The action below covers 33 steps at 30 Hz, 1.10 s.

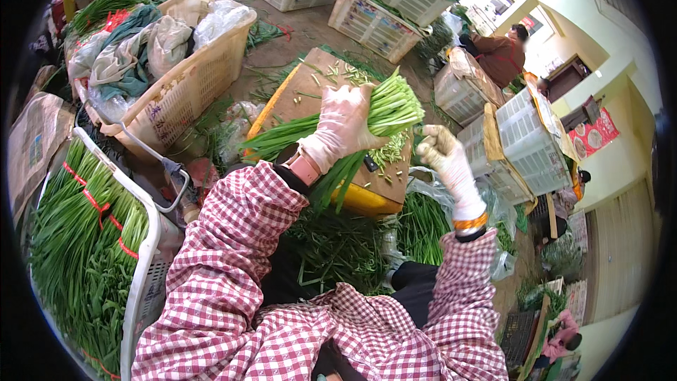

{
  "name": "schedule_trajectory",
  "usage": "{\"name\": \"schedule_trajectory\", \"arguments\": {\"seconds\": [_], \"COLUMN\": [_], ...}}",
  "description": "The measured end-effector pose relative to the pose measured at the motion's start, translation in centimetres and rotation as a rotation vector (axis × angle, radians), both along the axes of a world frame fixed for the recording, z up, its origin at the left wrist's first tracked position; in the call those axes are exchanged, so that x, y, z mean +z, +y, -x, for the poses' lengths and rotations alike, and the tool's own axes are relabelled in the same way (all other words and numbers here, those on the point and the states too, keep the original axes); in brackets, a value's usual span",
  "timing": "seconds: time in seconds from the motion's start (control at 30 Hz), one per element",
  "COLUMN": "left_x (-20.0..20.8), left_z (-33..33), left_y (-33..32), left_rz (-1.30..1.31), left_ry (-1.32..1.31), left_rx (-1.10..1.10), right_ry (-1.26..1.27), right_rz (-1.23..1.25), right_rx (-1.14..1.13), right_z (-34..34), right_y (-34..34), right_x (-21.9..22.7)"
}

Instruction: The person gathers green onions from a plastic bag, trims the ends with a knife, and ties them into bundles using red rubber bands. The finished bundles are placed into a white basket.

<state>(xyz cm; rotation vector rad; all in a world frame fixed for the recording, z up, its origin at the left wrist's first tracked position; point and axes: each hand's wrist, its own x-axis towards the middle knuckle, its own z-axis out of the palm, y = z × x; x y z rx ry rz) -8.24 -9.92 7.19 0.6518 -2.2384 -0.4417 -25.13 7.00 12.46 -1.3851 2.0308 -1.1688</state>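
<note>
My left hand (pixel 343 116), in a pale glove, is wrapped round a thick bunch of green chives (pixel 396 102). It holds the bunch slantwise over a wooden board (pixel 290 102) with yellow sides. The pale stem ends point right, and the long leaves trail left and down over the board's near edge. Short cut stem pieces (pixel 389 154) lie scattered on the board, with a small black object (pixel 370 164) among them. My right hand (pixel 443 152), also gloved, is beside the stem ends, apart from them. Its fingers are curled in a pinch; what they hold, if anything, I cannot make out.
A white basket (pixel 144 240) of red-tied chives stands at my left. Beyond it is a beige crate (pixel 183 67) with cloths and plastic bags. More chives (pixel 421 226) lie in plastic at right. Stacked white crates (pixel 532 148) and a person in brown (pixel 497 53) are farther right.
</note>
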Motion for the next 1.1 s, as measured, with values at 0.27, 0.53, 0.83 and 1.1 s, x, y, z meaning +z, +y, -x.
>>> {"name": "schedule_trajectory", "arguments": {"seconds": [0.27,0.53,0.83,1.1], "left_x": [3.6,3.5,13.7,21.6], "left_z": [-1.6,-5.7,-20.9,-42.0], "left_y": [2.2,-0.1,-0.5,6.3], "left_rz": [-0.137,-0.151,0.398,0.457], "left_ry": [0.544,0.845,0.614,-0.435], "left_rx": [-0.070,-0.643,-0.010,0.395], "right_ry": [-0.022,0.091,-0.263,-0.113], "right_rz": [0.268,0.616,0.814,0.302], "right_rx": [0.046,0.357,0.718,1.059], "right_z": [-5.0,-7.3,-21.0,-35.7], "right_y": [-3.7,-6.9,-12.1,-15.6], "right_x": [-9.3,-1.4,8.4,6.8]}}
